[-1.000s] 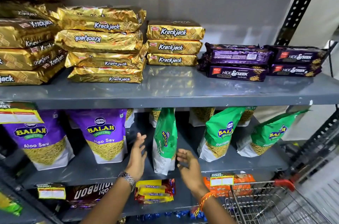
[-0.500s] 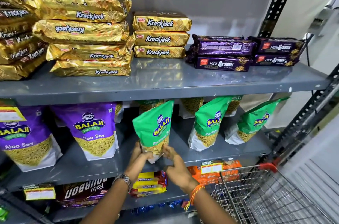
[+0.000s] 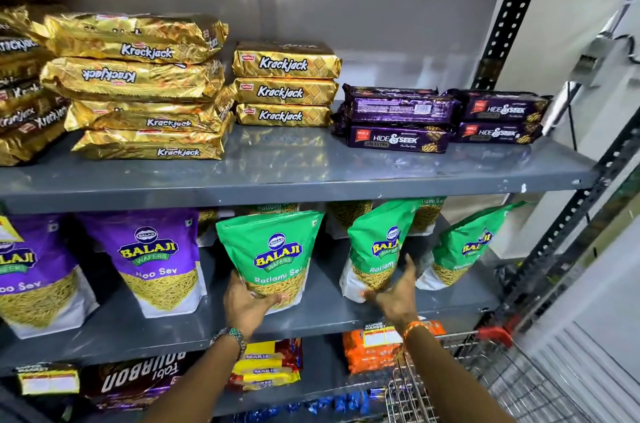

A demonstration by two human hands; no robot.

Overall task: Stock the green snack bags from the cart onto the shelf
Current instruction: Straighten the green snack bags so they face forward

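Observation:
Three green Balaji snack bags stand on the grey middle shelf (image 3: 322, 317). The first green bag (image 3: 273, 249) stands upright, facing front, and my left hand (image 3: 247, 306) grips its bottom left corner. My right hand (image 3: 394, 294) is spread open with its fingers against the lower part of the second green bag (image 3: 375, 249), which leans to the right. The third green bag (image 3: 462, 249) leans further right. More green bags show behind them under the upper shelf. The wire cart (image 3: 450, 384) sits at the lower right; what it holds is hidden.
Purple Balaji bags (image 3: 156, 259) stand left of the green ones. Gold Krackjack packs (image 3: 138, 86) and purple Hide & Seek packs (image 3: 398, 117) lie on the upper shelf. Biscuit packs fill the lower shelf. A black perforated upright (image 3: 512, 6) bounds the shelf on the right.
The first green bag has been turned from edge-on to face front and set upright. My right hand has let go of it and moved right to the second green bag.

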